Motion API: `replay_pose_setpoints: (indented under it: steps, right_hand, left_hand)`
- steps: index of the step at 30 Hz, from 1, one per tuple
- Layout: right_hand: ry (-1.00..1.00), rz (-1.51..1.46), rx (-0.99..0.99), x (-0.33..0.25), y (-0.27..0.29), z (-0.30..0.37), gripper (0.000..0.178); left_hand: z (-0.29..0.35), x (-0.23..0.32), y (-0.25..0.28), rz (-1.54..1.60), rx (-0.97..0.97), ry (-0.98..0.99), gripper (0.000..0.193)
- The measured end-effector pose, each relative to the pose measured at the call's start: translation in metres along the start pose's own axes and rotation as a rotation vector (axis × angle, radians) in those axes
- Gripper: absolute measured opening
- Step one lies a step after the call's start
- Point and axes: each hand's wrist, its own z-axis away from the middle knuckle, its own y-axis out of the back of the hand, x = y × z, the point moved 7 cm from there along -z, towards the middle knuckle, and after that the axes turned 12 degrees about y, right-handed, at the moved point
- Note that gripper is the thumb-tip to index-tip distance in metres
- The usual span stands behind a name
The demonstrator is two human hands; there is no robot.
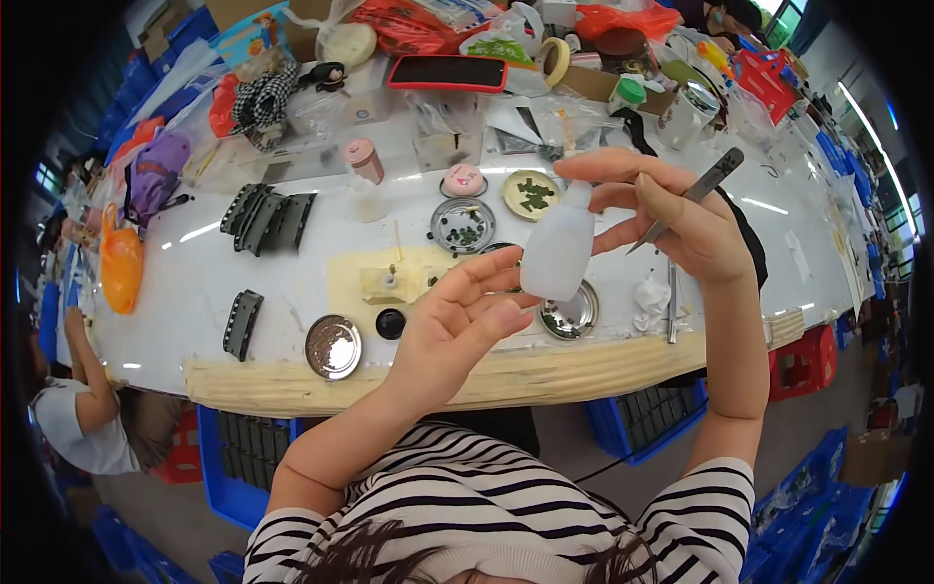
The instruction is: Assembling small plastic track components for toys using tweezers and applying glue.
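A translucent white plastic bottle (559,255) is raised above the table between my two hands. My left hand (452,326) has its fingertips against the bottle's lower left side, palm turned up. The fingers of my right hand (681,209) are around the bottle's narrow neck end. A pair of grey tweezers (698,193) also sits in that hand, its points slanting down to the left. Behind the bottle is a round metal dish (590,313) with small dark pieces, partly hidden. Another metal dish (462,226) of dark pieces and a cream dish (519,206) with green bits lie farther off.
Dark curved parts (268,219) lie at left, with another dark part (242,323) nearer. A shiny round tin (334,346) and a small black round piece (390,323) rest near a yellowish pad (345,268). A red-edged phone (448,72) and bags line the back. Another person (88,419) sits at far left.
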Motion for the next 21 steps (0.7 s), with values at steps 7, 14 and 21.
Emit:
replay_pose_setpoints:
  steps: [7, 14, 21]
  right_hand:
    - [-0.021, 0.042, -0.02, 0.019, -0.06, -0.037, 0.043]
    - [0.067, 0.164, 0.122, 0.02, -0.083, -0.053, 0.036]
    - [0.026, 0.215, 0.186, 0.032, -0.112, -0.059, 0.035]
  left_hand:
    - [0.025, 0.008, 0.048, 0.053, 0.095, -0.001, 0.041]
    - [0.04, 0.028, 0.093, 0.365, 0.009, -0.098, 0.038]
    - [0.046, 0.05, 0.106, 0.179, 0.091, -0.219, 0.036]
